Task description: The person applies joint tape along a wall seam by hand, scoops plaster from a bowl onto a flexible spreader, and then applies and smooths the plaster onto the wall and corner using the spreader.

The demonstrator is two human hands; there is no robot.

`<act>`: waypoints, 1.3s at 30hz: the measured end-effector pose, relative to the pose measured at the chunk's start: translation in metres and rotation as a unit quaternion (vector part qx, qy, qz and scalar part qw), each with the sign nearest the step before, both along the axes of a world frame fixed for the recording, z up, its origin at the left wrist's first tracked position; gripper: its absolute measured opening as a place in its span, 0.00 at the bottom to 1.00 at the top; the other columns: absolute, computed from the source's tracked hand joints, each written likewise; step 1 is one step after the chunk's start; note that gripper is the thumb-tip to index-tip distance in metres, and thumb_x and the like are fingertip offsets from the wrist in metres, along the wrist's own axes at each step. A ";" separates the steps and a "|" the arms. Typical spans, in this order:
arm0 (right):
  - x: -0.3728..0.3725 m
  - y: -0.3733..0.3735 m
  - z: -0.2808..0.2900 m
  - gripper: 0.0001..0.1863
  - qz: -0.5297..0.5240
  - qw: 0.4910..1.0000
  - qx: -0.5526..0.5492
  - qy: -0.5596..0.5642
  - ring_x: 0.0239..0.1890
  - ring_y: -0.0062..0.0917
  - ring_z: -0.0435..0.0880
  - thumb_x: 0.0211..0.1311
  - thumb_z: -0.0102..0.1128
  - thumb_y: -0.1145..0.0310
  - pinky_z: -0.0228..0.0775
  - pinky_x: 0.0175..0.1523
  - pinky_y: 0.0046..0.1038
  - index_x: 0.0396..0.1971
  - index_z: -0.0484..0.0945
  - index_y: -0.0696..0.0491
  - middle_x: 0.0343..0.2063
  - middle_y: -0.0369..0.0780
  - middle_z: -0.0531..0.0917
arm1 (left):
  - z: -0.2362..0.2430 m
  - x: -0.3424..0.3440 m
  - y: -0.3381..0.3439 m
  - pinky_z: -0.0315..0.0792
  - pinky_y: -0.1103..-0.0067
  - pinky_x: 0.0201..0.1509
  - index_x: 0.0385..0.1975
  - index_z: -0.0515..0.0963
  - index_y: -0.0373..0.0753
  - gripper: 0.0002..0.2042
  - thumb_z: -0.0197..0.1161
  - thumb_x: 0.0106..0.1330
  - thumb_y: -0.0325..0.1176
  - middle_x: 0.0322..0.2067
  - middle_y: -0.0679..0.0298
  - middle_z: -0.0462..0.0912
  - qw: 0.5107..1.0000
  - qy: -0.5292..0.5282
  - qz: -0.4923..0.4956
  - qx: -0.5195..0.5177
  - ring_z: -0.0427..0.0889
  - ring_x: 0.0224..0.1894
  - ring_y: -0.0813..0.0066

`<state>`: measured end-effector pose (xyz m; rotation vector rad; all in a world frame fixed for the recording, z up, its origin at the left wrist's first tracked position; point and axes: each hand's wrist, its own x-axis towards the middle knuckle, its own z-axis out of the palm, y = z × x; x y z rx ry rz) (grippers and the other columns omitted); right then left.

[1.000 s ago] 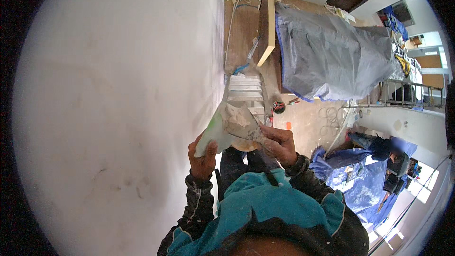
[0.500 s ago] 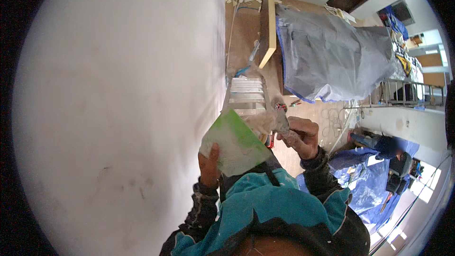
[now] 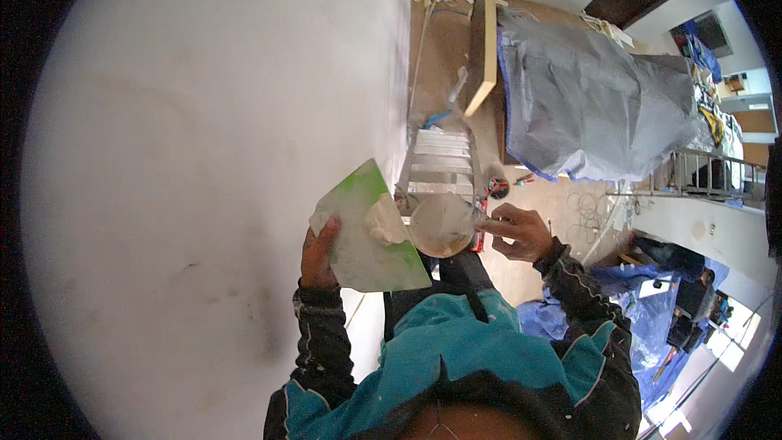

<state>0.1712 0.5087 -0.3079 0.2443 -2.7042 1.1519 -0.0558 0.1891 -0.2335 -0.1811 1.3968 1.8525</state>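
Observation:
My left hand is closed on a flat green board, held tilted beside the white wall, with a lump of pale putty on it. My right hand pinches a greyish scraper, partly hard to make out, at the right of the board. Beneath and between them, a round pale-tan container is near the top of an aluminium ladder.
White wall fills the left. Ahead stand an upright board and a grey-sheeted object. A black pot sits on the floor. At right are a metal frame, cables, blue sheeting and a person.
The board in my left hand has moved left and turned, showing more green. My right hand and the scraper have moved right, off the board.

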 end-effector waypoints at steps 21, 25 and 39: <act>-0.102 -0.129 -0.213 0.33 0.028 0.951 -0.146 -0.273 0.54 0.34 0.78 0.61 0.65 0.54 0.71 0.57 0.35 0.62 0.69 0.55 0.52 0.45 0.77 | 0.020 0.020 0.042 0.68 0.58 0.70 0.68 0.61 0.35 0.25 0.58 0.74 0.34 0.63 0.54 0.71 0.953 0.011 0.148 0.263 0.72 0.65 0.58; -0.147 -0.155 -0.102 0.36 -0.006 0.899 -0.428 -0.093 0.58 0.34 0.76 0.63 0.65 0.51 0.70 0.62 0.35 0.64 0.66 0.57 0.56 0.46 0.76 | 0.043 0.013 0.063 0.70 0.61 0.69 0.69 0.58 0.34 0.28 0.60 0.74 0.36 0.63 0.55 0.70 0.969 0.077 0.092 0.215 0.72 0.65 0.61; -0.243 -0.112 0.099 0.30 -0.036 0.579 -0.801 0.149 0.61 0.31 0.74 0.69 0.61 0.75 0.71 0.66 0.39 0.68 0.62 0.56 0.62 0.41 0.71 | 0.296 -0.081 0.036 0.75 0.65 0.55 0.48 0.83 0.44 0.13 0.66 0.64 0.35 0.41 0.61 0.87 0.258 0.807 -0.057 -0.528 0.83 0.44 0.63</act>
